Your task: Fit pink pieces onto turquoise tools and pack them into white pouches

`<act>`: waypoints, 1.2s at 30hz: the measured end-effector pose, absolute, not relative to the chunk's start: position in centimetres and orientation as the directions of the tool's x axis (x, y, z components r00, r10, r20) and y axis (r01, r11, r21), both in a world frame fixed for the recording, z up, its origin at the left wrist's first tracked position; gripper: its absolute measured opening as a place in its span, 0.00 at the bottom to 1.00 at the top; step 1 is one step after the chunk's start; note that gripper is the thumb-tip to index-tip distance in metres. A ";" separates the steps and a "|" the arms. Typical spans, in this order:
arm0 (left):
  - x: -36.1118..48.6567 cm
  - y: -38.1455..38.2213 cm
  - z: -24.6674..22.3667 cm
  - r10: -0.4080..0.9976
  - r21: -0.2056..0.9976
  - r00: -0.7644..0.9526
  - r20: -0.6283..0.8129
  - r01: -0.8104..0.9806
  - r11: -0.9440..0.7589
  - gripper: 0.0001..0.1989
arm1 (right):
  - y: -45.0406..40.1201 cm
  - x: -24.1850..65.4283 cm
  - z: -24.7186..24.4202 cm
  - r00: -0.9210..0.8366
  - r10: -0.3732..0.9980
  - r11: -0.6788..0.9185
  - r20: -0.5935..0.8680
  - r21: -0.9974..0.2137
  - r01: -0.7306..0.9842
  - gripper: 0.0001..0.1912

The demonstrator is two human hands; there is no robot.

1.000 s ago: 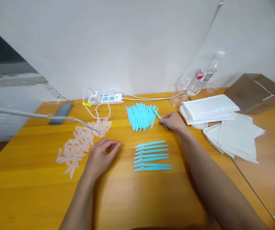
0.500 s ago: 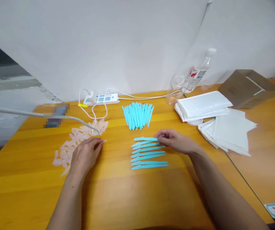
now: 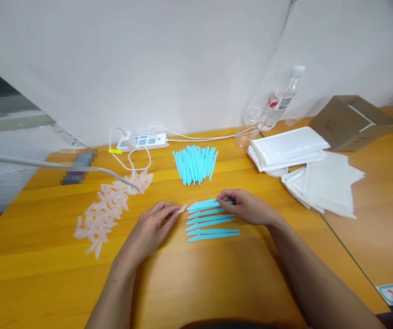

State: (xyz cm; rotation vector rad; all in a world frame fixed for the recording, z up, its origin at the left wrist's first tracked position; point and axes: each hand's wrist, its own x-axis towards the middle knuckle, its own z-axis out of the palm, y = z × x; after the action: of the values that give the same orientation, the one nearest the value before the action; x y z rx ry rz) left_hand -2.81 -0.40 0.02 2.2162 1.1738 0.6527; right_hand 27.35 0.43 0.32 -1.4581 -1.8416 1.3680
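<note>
Between the thumb and fingers of my left hand point(image 3: 160, 224) is a small pale pink translucent cap point(image 3: 182, 209), held close to the blade end of a turquoise eyebrow razor. My right hand point(image 3: 242, 205) pinches that eyebrow razor point(image 3: 205, 204) by its handle end, at the top of a row. Below it, several more turquoise razors point(image 3: 212, 224) lie side by side, blade ends to the left. Many loose pink caps point(image 3: 102, 210) are spread on the left of the table. A heap of turquoise razors point(image 3: 194, 164) lies farther back in the middle.
A white power strip point(image 3: 148, 140) with cables stands by the wall, and a pale cable point(image 3: 114, 175) crosses over the caps. A blurred phone-like object point(image 3: 79, 167) lies back left. To the right are white packets point(image 3: 289, 148), a plastic bottle point(image 3: 282, 103) and an open cardboard box point(image 3: 340, 125).
My left hand has moved right with the pink cap, from beside the loose caps to the razor's blade end. My right hand has shifted slightly left and down with the razor.
</note>
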 end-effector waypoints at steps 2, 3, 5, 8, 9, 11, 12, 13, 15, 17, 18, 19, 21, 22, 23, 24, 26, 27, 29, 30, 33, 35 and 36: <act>-2.5 -0.7 0.0 0.835 0.655 0.525 0.165 0.575 -0.491 0.12 | 0.4 27.3 0.4 -0.368 0.902 -0.017 -0.227 -0.869 0.495 0.13; -2.4 -0.8 0.0 0.830 0.652 0.533 0.165 0.572 -0.498 0.12 | 0.3 27.3 0.5 -0.373 0.900 -0.009 -0.224 -0.866 0.500 0.12; -2.3 -0.9 0.0 0.823 0.647 0.543 0.165 0.571 -0.506 0.11 | 0.3 27.3 0.6 -0.383 0.898 0.011 -0.218 -0.858 0.513 0.12; -1.9 -1.1 -0.2 0.817 0.644 0.555 0.160 0.568 -0.512 0.12 | 0.1 27.1 0.6 -0.406 0.893 0.054 -0.195 -0.848 0.527 0.11; -1.7 -1.1 -0.2 0.812 0.643 0.562 0.158 0.566 -0.516 0.12 | 0.1 27.0 0.6 -0.412 0.892 0.070 -0.186 -0.844 0.532 0.11; -1.4 -1.2 -0.4 0.802 0.641 0.575 0.163 0.556 -0.529 0.13 | -0.1 26.8 0.7 -0.417 0.893 0.094 -0.171 -0.834 0.544 0.11; -1.2 -1.3 -0.4 0.800 0.639 0.576 0.169 0.554 -0.534 0.14 | -0.2 26.7 0.8 -0.418 0.893 0.102 -0.167 -0.830 0.549 0.11; -1.2 -1.4 -0.4 0.800 0.636 0.575 0.172 0.555 -0.536 0.14 | -0.4 26.6 1.0 -0.421 0.892 0.107 -0.164 -0.828 0.551 0.11; -1.1 -1.7 -0.3 0.800 0.627 0.577 0.166 0.564 -0.537 0.14 | -0.6 26.5 1.3 -0.444 0.881 0.120 -0.163 -0.831 0.543 0.10; -1.3 -2.2 0.0 0.788 0.598 0.598 0.145 0.582 -0.552 0.14 | -0.7 26.5 1.7 -0.491 0.853 0.131 -0.176 -0.839 0.528 0.11; -1.4 -2.6 0.2 0.780 0.579 0.611 0.136 0.589 -0.563 0.13 | -0.8 26.5 1.9 -0.523 0.831 0.135 -0.190 -0.843 0.521 0.11; -1.4 -3.2 0.3 0.773 0.563 0.622 0.128 0.596 -0.573 0.13 | -0.8 26.7 2.1 -0.554 0.806 0.137 -0.208 -0.845 0.517 0.11; -1.5 -4.4 0.4 0.761 0.536 0.635 0.130 0.601 -0.593 0.13 | -0.7 27.1 2.3 -0.602 0.760 0.135 -0.242 -0.849 0.512 0.12; -1.5 -5.1 0.3 0.760 0.524 0.635 0.139 0.604 -0.600 0.13 | -0.7 27.4 2.4 -0.614 0.746 0.130 -0.256 -0.849 0.512 0.12; -1.4 -5.8 0.1 0.760 0.508 0.631 0.156 0.609 -0.609 0.12 | -0.7 27.7 2.4 -0.615 0.743 0.125 -0.263 -0.849 0.514 0.13; -1.3 -6.4 -0.2 0.762 0.484 0.624 0.174 0.620 -0.618 0.13 | -0.6 28.0 2.4 -0.600 0.755 0.118 -0.262 -0.847 0.519 0.14; -0.9 -7.4 -0.7 0.770 0.432 0.601 0.212 0.649 -0.626 0.12 | -0.4 28.4 2.2 -0.541 0.803 0.093 -0.251 -0.843 0.529 0.15; -0.8 -7.7 -1.0 0.776 0.414 0.587 0.228 0.663 -0.623 0.12 | -0.3 28.6 2.1 -0.500 0.832 0.077 -0.241 -0.842 0.535 0.15; -0.4 -8.1 -1.5 0.788 0.398 0.562 0.251 0.682 -0.613 0.11 | -0.1 28.8 1.7 -0.419 0.880 0.045 -0.224 -0.839 0.542 0.15; -0.3 -8.2 -1.6 0.793 0.401 0.554 0.255 0.685 -0.608 0.11 | 0.0 28.8 1.5 -0.389 0.894 0.031 -0.221 -0.838 0.545 0.15; -0.1 -8.2 -1.7 0.791 0.430 0.565 0.237 0.669 -0.606 0.13 | 0.3 28.9 1.1 -0.328 0.919 0.008 -0.217 -0.823 0.568 0.15; -0.1 -8.3 -1.6 0.786 0.450 0.578 0.221 0.654 -0.608 0.12 | 0.5 28.9 0.9 -0.299 0.930 0.004 -0.212 -0.810 0.587 0.15; -0.1 -8.4 -1.6 0.786 0.457 0.578 0.220 0.651 -0.607 0.11 | 0.5 28.9 0.8 -0.289 0.935 0.005 -0.208 -0.804 0.594 0.15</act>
State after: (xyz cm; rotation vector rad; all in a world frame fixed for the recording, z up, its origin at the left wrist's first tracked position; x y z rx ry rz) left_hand -0.07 -8.35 -1.55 2.4862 1.1719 0.5815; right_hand 28.93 0.53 0.82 -1.5714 -1.9019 1.1923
